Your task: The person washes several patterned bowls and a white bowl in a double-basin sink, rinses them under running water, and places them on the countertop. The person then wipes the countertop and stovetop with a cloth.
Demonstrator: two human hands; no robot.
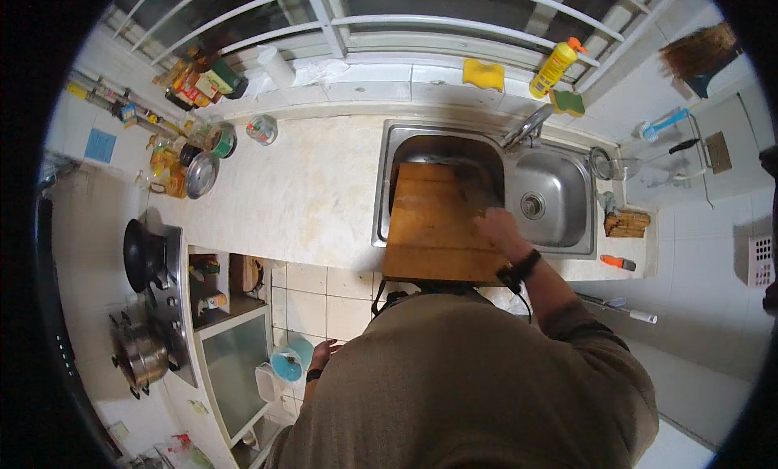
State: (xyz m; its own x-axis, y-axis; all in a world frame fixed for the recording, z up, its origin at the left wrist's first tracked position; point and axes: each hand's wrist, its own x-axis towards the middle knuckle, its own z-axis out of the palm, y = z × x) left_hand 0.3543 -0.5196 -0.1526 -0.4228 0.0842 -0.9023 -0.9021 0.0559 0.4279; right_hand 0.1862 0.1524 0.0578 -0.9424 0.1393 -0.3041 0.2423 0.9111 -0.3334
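A wooden cutting board (428, 220) leans out of the left basin of a steel double sink (386, 183), its near end close to my body. My right hand (499, 227) is curled over the board's right side. It grips a dark tool (477, 186) that is too blurred to name, reaching up past the board's edge. A dark band circles my right wrist. My left hand (325, 351) hangs low by my side, partly hidden by my shirt, fingers loosely apart. Nothing shows in it, and a blue bucket (287, 365) is close by.
The faucet (527, 127) stands behind the sink. A yellow sponge (484, 75), a yellow bottle (554, 69) and a green sponge (568, 103) rest on the sill. Right of the sink is an orange-handled tool (617, 263). A wok (143, 256) and a pot (140, 353) occupy the stove.
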